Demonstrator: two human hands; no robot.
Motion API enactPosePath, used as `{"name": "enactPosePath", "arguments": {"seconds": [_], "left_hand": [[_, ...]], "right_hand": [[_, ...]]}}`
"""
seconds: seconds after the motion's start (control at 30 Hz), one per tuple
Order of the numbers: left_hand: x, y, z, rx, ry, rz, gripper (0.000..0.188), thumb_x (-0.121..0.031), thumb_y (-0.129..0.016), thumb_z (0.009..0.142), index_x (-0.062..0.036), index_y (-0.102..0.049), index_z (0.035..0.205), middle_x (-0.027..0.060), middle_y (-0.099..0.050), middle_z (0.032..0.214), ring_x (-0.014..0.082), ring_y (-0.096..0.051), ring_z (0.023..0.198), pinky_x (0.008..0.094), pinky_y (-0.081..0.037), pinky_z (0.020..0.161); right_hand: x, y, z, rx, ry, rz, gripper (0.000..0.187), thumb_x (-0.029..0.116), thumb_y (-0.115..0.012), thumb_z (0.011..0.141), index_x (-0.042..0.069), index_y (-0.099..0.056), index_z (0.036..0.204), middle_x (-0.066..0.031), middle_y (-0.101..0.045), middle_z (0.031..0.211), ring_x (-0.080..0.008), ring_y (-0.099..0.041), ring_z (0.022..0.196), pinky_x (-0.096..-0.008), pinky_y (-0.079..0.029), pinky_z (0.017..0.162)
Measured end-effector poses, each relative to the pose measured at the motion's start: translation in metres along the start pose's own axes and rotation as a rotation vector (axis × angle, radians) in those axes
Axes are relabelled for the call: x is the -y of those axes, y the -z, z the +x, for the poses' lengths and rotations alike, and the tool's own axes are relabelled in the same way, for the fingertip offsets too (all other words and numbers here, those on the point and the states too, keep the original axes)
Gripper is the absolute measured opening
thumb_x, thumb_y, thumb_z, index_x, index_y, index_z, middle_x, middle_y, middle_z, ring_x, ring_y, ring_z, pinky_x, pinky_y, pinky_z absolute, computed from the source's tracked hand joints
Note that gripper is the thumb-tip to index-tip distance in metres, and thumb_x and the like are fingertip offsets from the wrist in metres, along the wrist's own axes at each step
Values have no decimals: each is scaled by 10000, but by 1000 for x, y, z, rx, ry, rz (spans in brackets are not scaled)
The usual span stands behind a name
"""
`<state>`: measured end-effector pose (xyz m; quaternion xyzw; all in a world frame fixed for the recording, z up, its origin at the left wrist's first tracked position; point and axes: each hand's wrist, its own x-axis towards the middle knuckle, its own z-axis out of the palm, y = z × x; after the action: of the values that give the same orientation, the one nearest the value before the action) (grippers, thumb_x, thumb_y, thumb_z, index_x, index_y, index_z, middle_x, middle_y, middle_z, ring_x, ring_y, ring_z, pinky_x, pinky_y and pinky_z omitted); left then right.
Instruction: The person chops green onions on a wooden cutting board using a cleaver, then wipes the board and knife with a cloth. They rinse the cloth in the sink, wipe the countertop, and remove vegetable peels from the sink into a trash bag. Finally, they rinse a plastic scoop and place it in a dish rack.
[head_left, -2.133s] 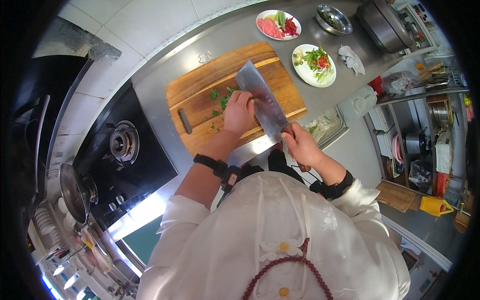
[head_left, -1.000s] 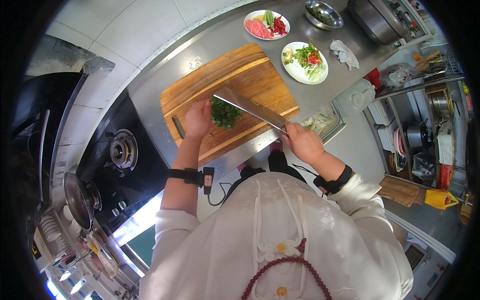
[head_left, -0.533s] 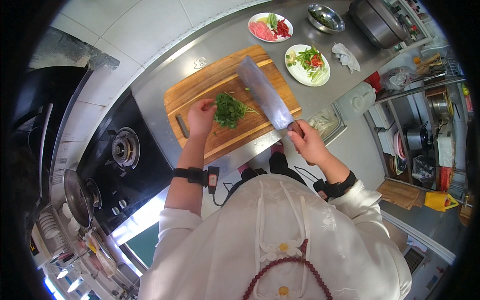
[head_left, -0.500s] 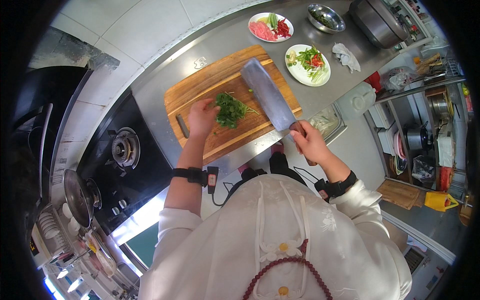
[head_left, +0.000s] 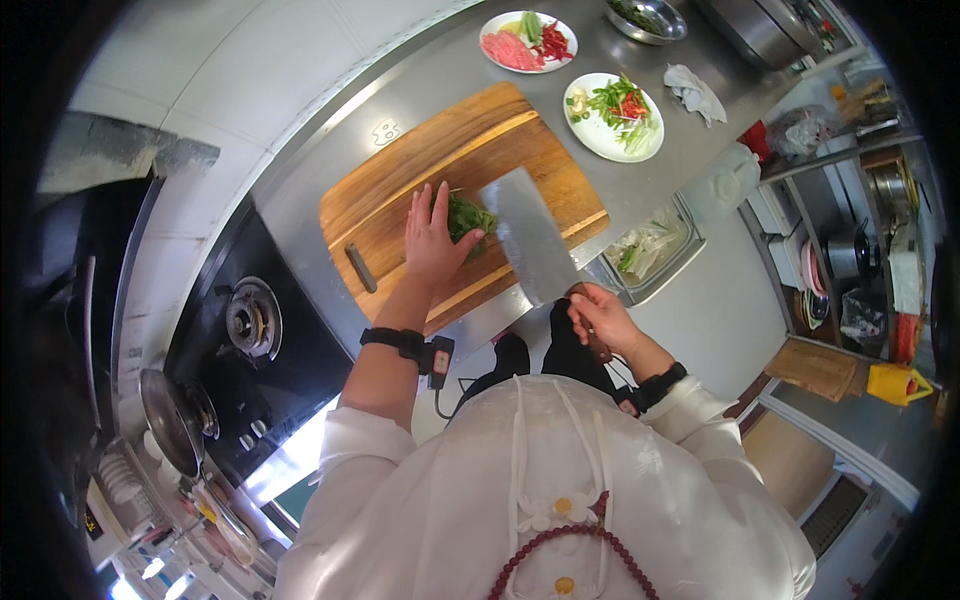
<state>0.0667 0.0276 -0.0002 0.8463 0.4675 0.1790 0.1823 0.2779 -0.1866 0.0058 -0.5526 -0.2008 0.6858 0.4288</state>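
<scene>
A small heap of chopped green leafy herbs lies near the middle of a wooden cutting board. My left hand rests at the heap's left side and covers part of it, fingers stretched and thumb spread out to the right. In my right hand is the handle of a broad cleaver. Its wide blade is tilted, with the far end close to the right side of the herbs and the near end over the board's front edge. I cannot tell whether the blade touches the board.
Behind the board stand a plate of pink sliced meat and red chillies, a plate of cut vegetables and a metal bowl. A crumpled white cloth lies nearby. The gas burner is at left, a lidded container at right.
My left hand has opened from curled fingers to spread ones and shifted right onto the herbs. The cleaver has come nearer to me, its blade now turned beside the heap.
</scene>
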Motion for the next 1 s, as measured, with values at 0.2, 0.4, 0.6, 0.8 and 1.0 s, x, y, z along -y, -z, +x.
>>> {"name": "enactPosePath", "arguments": {"seconds": [0.2,0.4,0.6,0.8,1.0], "left_hand": [[-28,-29,-2,-186,125,-322,580,-248,-692,755,5,-451,1217,211,-409,1239,377,-387,1177,443,-340,976],[-68,-45,9,-368,98,-302,482,-218,-684,760,-17,-510,1162,207,-430,1180,372,-426,1090,430,-362,937],[-142,-61,70,-416,-26,-446,330,-184,-668,757,-34,-580,1038,187,-471,1117,355,-459,1028,417,-390,887],[-211,-97,143,-380,-101,-506,225,-171,-637,749,-19,-595,909,171,-546,998,348,-509,947,416,-419,834],[-223,-137,179,-302,-18,-385,220,-151,-599,732,-4,-593,896,182,-560,973,360,-519,930,432,-426,827]], "right_hand": [[2,-33,18,92,8,-68,138,178,-485,914,43,-474,885,-15,-481,660,-106,-467,474,-256,-408,405],[21,-30,1,76,18,-89,130,157,-501,905,40,-475,857,-4,-472,629,-96,-446,443,-250,-387,392],[73,0,-36,-188,86,-84,125,143,-522,897,26,-482,904,-10,-479,631,-84,-452,443,-236,-379,392],[123,41,-37,-346,130,18,147,162,-513,897,19,-477,899,-21,-486,644,-92,-466,449,-241,-397,387],[152,88,-21,-374,73,8,142,174,-499,903,36,-477,876,-15,-491,647,-93,-467,455,-243,-406,388]]}}
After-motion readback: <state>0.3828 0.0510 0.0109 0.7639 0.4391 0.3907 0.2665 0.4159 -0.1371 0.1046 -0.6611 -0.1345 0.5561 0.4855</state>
